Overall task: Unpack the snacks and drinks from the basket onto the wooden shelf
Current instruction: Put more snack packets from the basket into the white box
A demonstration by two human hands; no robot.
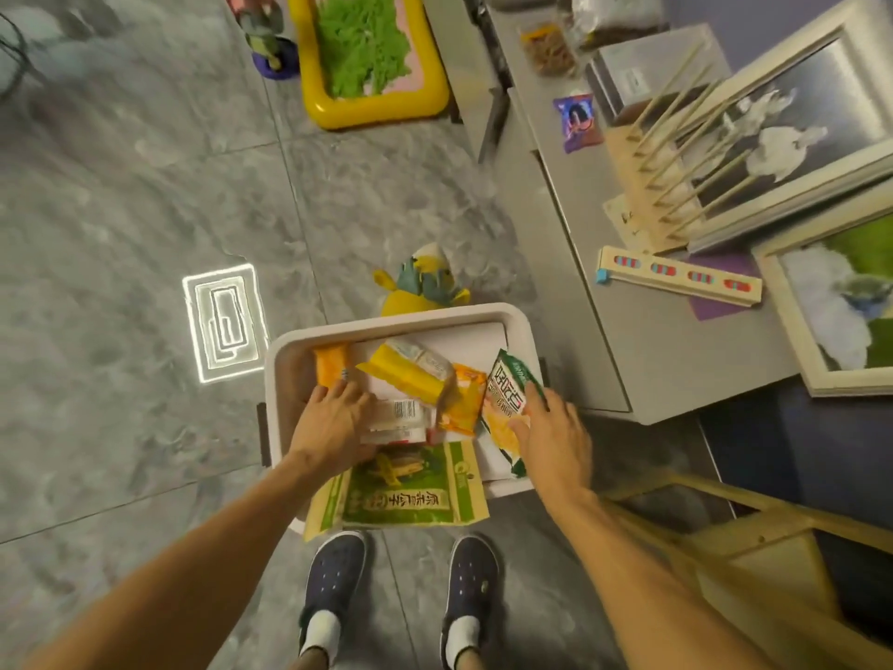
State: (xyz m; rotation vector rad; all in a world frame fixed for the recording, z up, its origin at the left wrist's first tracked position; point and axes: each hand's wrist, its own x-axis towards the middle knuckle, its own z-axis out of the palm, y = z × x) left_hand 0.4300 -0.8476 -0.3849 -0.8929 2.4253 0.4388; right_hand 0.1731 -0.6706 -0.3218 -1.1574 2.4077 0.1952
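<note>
My right hand's (551, 437) fingers pinch the green packet (507, 379) by its edge at the basket's (386, 321) right side. My left hand (333, 423) lies on the barcode packet (401, 413); I cannot tell its grip. That thin pinch could slip mid-lift, dropping the packet.

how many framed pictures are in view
2. One framed picture is at the upper right, behind the wooden dowel rack; the other sits below it at the right edge. None looks hidden.

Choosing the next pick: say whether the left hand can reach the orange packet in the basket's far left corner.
Probably yes: the left hand lies at the near end of the orange packet, nothing covers it, and the right hand holds a green packet.
</note>
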